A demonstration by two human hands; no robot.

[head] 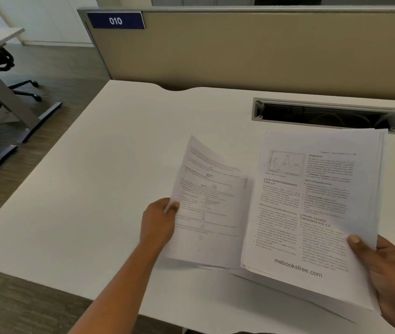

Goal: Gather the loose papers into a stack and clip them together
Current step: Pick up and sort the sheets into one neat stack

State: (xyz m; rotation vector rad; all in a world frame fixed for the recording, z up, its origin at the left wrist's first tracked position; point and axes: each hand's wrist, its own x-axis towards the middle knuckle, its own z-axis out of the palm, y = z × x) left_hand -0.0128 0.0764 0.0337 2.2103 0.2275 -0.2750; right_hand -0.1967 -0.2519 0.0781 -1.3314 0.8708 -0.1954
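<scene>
My right hand (389, 273) grips the lower right corner of a stack of printed papers (312, 213), held above the white desk (95, 189); its top page shows a graph and two columns of text. My left hand (159, 222) pinches the left edge of a single printed sheet (206, 201), which curves upward and is blurred. That sheet's right edge lies behind the left side of the stack. No clip is visible.
An open cable tray slot (324, 115) is set into the desk just beyond the papers. A beige partition (264, 49) with a blue "010" label (115, 20) stands behind the desk. Another desk and a chair base (26, 89) are at far left.
</scene>
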